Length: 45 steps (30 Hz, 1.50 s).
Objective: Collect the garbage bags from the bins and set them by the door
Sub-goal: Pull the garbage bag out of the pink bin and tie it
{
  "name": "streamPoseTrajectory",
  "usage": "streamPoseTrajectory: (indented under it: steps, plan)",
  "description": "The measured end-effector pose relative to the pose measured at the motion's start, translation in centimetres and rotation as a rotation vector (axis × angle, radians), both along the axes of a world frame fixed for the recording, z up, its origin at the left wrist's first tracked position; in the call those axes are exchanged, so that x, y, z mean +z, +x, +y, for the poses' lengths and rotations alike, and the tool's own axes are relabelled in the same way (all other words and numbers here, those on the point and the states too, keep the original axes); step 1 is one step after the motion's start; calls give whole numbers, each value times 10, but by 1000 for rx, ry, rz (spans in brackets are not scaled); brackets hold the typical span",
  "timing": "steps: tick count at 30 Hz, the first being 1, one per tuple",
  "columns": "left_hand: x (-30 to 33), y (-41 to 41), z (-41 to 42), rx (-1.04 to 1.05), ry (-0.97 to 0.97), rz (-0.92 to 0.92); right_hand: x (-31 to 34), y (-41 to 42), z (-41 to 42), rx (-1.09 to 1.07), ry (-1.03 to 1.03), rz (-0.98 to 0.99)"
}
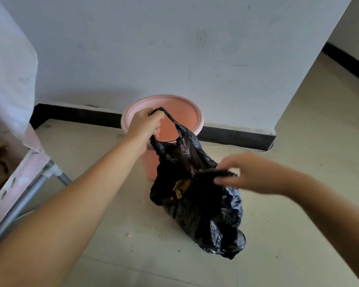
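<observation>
A black garbage bag (205,212) hangs in front of a pink round bin (180,112) that stands against the white wall. My left hand (145,125) grips one twisted handle of the bag above the bin's mouth. My right hand (249,172), blurred, pinches the other edge of the bag's opening lower down and to the right. The bag's mouth gapes between the two hands and shows some yellowish scraps inside. The bin's inside looks bare.
A folding frame with metal legs (56,175) and pale pink fabric stands at the left. A black skirting (236,137) runs along the wall. The wall ends in a corner (278,121) at the right, with tiled floor (311,141) beyond it.
</observation>
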<state>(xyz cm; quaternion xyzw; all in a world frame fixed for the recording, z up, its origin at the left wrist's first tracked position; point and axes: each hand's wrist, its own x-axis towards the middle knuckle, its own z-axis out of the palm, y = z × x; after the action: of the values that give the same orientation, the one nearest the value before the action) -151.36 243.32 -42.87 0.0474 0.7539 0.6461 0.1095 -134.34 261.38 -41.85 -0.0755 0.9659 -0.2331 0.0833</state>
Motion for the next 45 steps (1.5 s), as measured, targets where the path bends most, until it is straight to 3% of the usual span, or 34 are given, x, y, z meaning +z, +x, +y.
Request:
streamPoseTrajectory:
  steps: [2,6,8,9,12,13,16,19,21,24,27,30,33,35,37,38,40,43,45]
  plan:
    - [11,5,0,-11,-25,98,23,-1,17,-121,-236,85]
    - [36,25,4,-171,-104,351,37,-6,30,-294,-1191,118]
    - [47,36,5,-316,-150,445,33,-7,32,-290,-1411,105]
    - [53,41,5,-387,-187,504,28,-8,32,-283,-1321,76]
    - [58,51,9,-560,-387,694,5,-8,28,-224,-571,-81]
    - [57,54,11,-608,-437,734,1,-8,25,-210,-455,-142]
    - [53,68,22,-706,-361,736,4,-13,5,-146,-402,-138]
    - [48,83,36,-732,-336,807,9,-18,-18,-100,-302,0]
    - [43,82,41,-713,-311,760,3,-21,-27,-208,-420,37]
    - [33,69,36,-731,-238,468,-3,-25,-21,-427,-652,-12]
    - [15,60,32,-759,-331,406,-8,-27,-9,-474,-801,-52]
    - [4,58,34,-661,-454,533,-14,-27,-8,-432,-800,-64]
    - [-2,50,35,-504,-520,651,-17,-27,-6,-377,-651,-63]
    - [-2,43,34,-320,-396,590,-21,-26,-1,-305,-532,-108]
    - [-3,38,33,-206,-199,417,-29,-26,2,-251,-548,-155]
    - [-5,37,31,-234,-92,286,-33,-27,2,-245,-610,-166]
    - [-13,39,26,-528,38,67,-41,-30,4,-290,-850,-189]
    - [-37,56,29,-1026,-56,-122,-41,-31,5,-375,-1218,-321]
    - [-53,61,35,-1054,-163,-121,-38,-30,7,-352,-1263,-415]
